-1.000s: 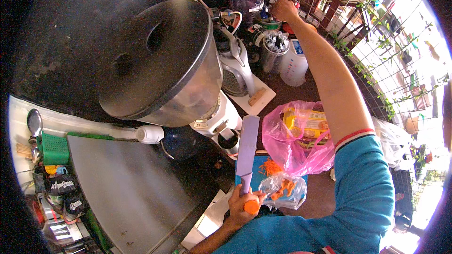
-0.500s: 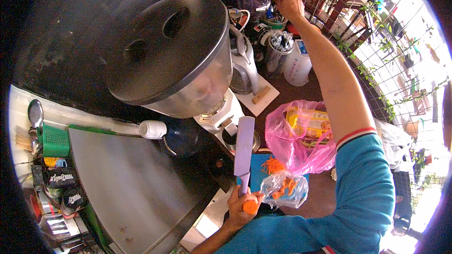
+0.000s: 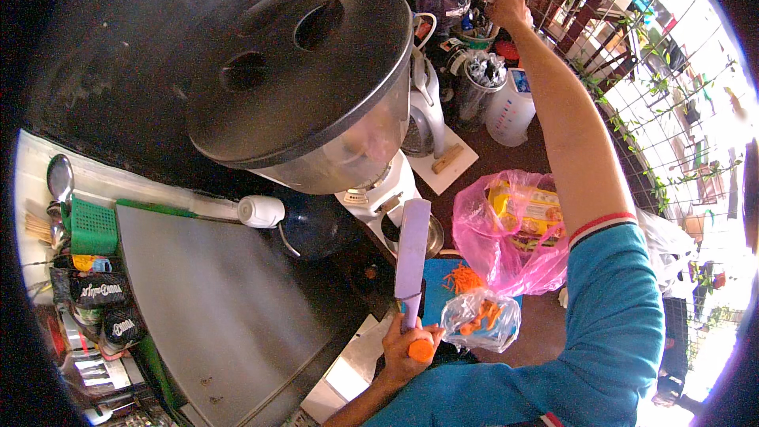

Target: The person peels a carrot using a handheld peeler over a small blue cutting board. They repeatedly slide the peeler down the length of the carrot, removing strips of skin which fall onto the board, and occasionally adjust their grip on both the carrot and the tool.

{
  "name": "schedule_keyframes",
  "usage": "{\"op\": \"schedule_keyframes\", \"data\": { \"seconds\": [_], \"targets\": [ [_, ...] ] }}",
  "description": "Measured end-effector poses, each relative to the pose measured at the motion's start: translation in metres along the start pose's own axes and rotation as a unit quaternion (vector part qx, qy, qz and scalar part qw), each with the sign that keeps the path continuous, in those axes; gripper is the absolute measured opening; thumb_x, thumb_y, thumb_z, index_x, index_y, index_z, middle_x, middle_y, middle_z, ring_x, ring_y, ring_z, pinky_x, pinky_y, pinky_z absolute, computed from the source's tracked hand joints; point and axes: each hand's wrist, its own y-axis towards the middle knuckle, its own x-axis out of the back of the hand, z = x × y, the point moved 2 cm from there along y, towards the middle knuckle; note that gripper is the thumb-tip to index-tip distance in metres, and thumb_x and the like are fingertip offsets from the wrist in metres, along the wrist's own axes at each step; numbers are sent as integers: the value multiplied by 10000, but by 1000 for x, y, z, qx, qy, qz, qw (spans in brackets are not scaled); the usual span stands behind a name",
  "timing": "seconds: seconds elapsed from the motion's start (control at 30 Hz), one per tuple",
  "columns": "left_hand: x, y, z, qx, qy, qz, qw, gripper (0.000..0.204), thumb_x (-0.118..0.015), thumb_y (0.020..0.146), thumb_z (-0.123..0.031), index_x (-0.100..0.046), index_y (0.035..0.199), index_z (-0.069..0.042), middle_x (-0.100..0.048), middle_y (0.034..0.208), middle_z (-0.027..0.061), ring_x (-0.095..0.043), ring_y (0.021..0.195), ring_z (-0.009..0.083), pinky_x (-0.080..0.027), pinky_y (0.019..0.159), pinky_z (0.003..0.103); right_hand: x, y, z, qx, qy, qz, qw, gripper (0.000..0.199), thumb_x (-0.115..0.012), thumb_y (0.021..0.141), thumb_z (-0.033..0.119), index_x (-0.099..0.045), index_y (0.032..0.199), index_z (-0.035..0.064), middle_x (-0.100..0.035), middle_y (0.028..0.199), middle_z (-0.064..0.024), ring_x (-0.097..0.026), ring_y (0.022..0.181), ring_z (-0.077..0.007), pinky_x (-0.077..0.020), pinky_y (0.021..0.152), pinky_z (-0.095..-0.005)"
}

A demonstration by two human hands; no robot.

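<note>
Seen from the head: gripping the handle of a pale purple knife (image 3: pixel 413 249) in the left hand (image 3: pixel 402 356), with fingers wrapped around it and the blade pointing away from the body. Holding a carrot (image 3: pixel 420 350) in the same fist, against the handle, with only its round orange end showing. Placing fingertips right at the edge of a clear bag (image 3: pixel 510 336) with orange pieces (image 3: pixel 484 318) inside; impossible to say whether pinching it. Held far out over a utensil container (image 3: pixel 479 39) with the right hand (image 3: pixel 510 9), fingers bent downward; cannot tell whether closed on anything.

Just beyond the clear bag, on a blue cutting board (image 3: pixel 436 294): shredded carrot (image 3: pixel 463 277). Farther along the brown tabletop (image 3: pixel 541 332), a pink bag (image 3: pixel 474 213) around a yellow pack (image 3: pixel 541 209). To the left, a big machine with a black lid (image 3: pixel 277 103) and a grey panel (image 3: pixel 229 308). On the right, wire mesh (image 3: pixel 672 111) with green leaves.

White lettering on dark pouches (image 3: pixel 101 289) at far left; print on the yellow pack, too small to read; red and blue marks on a white jug (image 3: pixel 506 122)
</note>
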Motion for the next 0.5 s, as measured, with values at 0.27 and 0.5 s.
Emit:
{"op": "schedule_keyframes", "data": {
  "seconds": [0.27,0.5],
  "targets": [
    [-17,-20,18,12,1,-8,1000,274,-844,650,-2,-590,695,-95,-516,760,73,-569,665,190,-492,572,301,6,4,4,-5,-20,5,1000,420,-697,782,367,-676,1089,82,-649,1149,-213,-623,1076,-394,-513,910,-464],
    [-4,-9,-4,-1,-1,23,1000,266,-834,661,7,-592,702,-94,-514,761,75,-581,669,175,-498,575,295,-8,18,-8,22,30,-4,999,450,-700,772,446,-719,1037,83,-679,1054,-223,-655,1015,-361,-523,887,-446]
  ]
}}
